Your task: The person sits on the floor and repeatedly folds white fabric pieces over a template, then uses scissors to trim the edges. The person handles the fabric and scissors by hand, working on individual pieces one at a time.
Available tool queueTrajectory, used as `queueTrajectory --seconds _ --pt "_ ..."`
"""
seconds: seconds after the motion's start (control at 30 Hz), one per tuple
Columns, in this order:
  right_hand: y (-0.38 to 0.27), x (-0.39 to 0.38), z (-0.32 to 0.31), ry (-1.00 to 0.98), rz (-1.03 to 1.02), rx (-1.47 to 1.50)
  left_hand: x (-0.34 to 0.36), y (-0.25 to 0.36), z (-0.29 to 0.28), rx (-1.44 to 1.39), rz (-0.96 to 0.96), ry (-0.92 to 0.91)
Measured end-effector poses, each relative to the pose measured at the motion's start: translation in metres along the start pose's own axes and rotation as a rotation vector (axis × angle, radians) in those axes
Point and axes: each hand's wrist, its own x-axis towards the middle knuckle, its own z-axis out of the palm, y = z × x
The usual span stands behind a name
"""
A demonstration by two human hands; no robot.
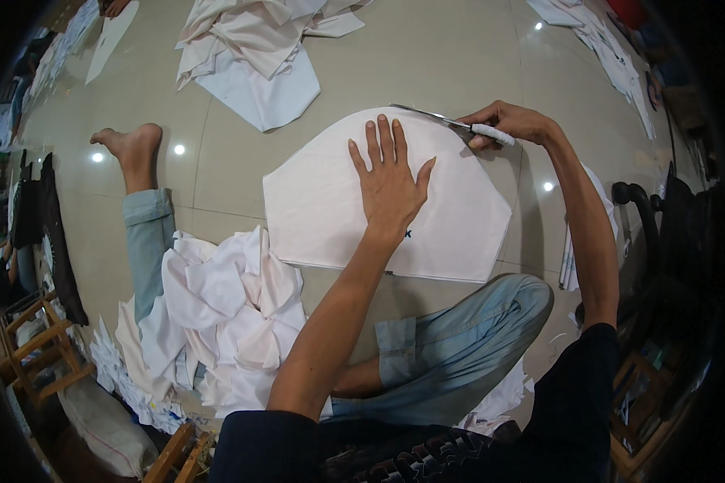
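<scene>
A stack of white fabric pieces with a curved top edge lies flat on the tiled floor in front of me. Pressed onto its upper middle is my left hand, flat with fingers spread. My right hand grips a pair of scissors by handles wrapped in white. The scissors' blades lie along the stack's curved far edge, the tips near the top of the curve. My fingers partly hide the handles.
A heap of loose white cloth sits by my outstretched left leg. More fabric is piled at the far side. Wooden frames stand at the left rim, a black chair at the right. Another person's hand shows at the upper left.
</scene>
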Motion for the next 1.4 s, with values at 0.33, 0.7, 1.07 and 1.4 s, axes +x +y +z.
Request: queueTrajectory --seconds 0.33,0.7,1.07,1.4 --pt "0.001 0.002 -0.003 0.032 -0.052 0.000 0.000 0.000 0.001 0.027 0.005 0.014" --pt "0.047 -0.048 0.011 0.251 0.041 0.160 0.000 0.001 0.000 0.044 0.016 0.018" --pt "0.046 -0.045 0.027 0.178 -0.003 0.134 -0.001 0.001 -0.001 0.034 0.017 0.009" --pt "0.037 -0.043 0.026 0.169 -0.013 0.074 -0.001 0.002 0.001 0.015 0.025 0.037"
